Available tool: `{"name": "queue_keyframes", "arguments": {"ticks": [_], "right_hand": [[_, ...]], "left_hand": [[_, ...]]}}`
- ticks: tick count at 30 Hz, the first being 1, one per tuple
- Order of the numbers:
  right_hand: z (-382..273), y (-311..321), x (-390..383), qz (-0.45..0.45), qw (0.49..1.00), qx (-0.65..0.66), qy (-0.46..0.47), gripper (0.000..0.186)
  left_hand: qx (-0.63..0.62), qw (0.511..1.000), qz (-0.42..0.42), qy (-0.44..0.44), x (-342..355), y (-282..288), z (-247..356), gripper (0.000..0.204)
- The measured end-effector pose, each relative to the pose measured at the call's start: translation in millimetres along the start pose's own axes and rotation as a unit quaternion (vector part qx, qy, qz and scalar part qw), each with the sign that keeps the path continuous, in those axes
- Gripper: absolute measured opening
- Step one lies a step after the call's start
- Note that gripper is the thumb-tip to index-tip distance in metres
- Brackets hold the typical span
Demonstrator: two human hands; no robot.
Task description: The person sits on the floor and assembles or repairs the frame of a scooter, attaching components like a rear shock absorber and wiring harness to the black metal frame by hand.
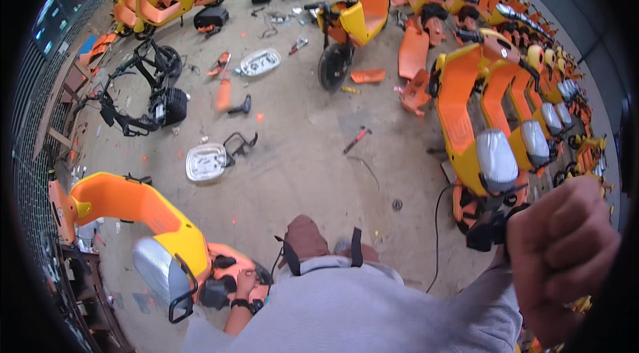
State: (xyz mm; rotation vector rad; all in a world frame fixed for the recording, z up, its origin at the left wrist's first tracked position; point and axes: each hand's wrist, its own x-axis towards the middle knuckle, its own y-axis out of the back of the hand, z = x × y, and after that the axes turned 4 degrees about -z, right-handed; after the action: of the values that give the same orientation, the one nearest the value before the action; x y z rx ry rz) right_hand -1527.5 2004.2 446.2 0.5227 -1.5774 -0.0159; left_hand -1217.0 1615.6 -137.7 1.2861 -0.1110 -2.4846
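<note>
At lower left, my left hand (245,281), with a dark wristband, is down at the orange rear body (226,252) of a yellow-orange scooter (170,220), its fingers curled on something too small to make out. The scooter has a silver front panel (156,266) and a black bar. My right hand (564,250) is raised close to the camera at lower right, closed in a fist beside a black object (486,233). What its fingers hold, if anything, is hidden.
Rows of scooters (466,106) line the right side; more (160,3) stand at back left. A stripped black frame (150,93) and a scooter (363,10) stand ahead. Loose white panels (206,163), orange parts (366,76), a red-handled tool (356,140) and a cable lie on the floor.
</note>
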Motion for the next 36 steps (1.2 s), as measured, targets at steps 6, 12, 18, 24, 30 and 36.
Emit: {"name": "queue_keyframes", "arguments": {"ticks": [6,12,18,24,30,36], "right_hand": [[214,-29,-120,0.05,0.818,0.059,-0.571,0.035],[373,-21,-401,-0.133,0.59,-0.081,-0.792,0.031],[375,-4,-540,-0.23,0.257,-0.073,-0.936,0.031],[475,-55,-553,-0.216,0.229,0.004,-0.949,0.032],[709,-91,-539,-0.207,0.352,0.027,-0.912,0.033],[937,-122,-504,-0.182,0.549,-0.005,-0.816,0.031]], "left_hand": [[-0.047,0.996,0.045,0.064,74,-33,78,0.022],[-0.091,0.98,0.024,0.178,171,-15,168,0.015],[-0.126,0.985,0.112,0.02,272,33,319,0.012],[-0.377,0.917,0.126,-0.029,323,83,485,0.02],[-0.313,0.936,0.155,0.04,386,77,566,0.027],[-0.318,0.927,0.181,0.087,432,89,620,0.024]]}}
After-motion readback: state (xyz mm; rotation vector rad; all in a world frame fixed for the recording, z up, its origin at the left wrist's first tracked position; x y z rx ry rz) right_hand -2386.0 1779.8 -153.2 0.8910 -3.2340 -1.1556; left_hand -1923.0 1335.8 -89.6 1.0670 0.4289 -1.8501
